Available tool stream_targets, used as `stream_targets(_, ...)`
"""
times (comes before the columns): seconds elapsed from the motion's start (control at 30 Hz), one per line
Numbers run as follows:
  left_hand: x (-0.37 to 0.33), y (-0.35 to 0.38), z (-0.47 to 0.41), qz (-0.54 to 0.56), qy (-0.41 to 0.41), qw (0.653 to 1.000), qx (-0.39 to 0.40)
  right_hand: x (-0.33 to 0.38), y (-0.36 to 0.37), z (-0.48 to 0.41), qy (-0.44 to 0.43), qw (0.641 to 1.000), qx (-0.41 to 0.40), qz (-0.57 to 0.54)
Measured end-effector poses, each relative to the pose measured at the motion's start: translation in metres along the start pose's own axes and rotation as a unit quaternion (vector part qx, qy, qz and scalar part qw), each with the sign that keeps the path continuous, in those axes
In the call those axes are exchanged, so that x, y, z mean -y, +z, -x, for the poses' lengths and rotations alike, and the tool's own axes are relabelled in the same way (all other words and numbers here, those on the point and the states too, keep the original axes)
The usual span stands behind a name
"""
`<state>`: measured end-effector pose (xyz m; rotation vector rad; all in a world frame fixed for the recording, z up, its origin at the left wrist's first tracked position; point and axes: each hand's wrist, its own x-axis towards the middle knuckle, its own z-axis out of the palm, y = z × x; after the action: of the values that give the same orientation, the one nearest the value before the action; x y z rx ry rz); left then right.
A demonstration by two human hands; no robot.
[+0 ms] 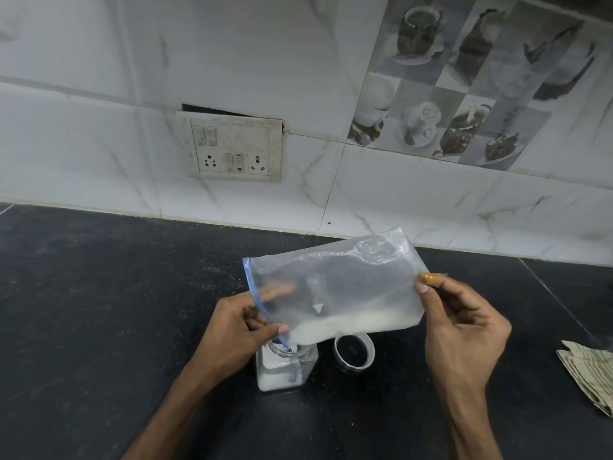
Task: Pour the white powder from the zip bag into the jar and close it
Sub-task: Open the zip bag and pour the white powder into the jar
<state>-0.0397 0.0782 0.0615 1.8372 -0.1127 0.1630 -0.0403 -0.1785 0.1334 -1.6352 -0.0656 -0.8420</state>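
You hold the bag [335,287] on its side above the counter [99,310], with both hands on it. Your left hand [238,327] pinches the blue zip edge at the bag's left end: the thumb lies in front and the fingers show through the plastic behind. Your right hand [464,327] pinches the opposite end between thumb and forefinger, the other fingers curled into the palm. The bag tilts down to the left, so its lower zip corner sits right at the mouth of the jar [285,366]. The powder [348,323] lies in a white band along the bag's lower edge, reaching toward that corner. The jar stands upright on the counter under your left hand, open, with white powder filling its lower part. The clear lid [354,351] lies flat on the counter just right of the jar, below the bag and apart from your hands. A folded striped cloth [587,370] lies at the counter's right edge, well away. A switch plate [232,147] is set in the tiled wall [414,194] behind.
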Motion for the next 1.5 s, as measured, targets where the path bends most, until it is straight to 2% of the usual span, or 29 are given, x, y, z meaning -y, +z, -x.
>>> stream_targets(1.5,-0.0048,0.0000,0.0019,0.011,-0.019,1.000,-0.015,0.0019,0.0028,-0.0054,-0.010,1.000,0.015,0.013)
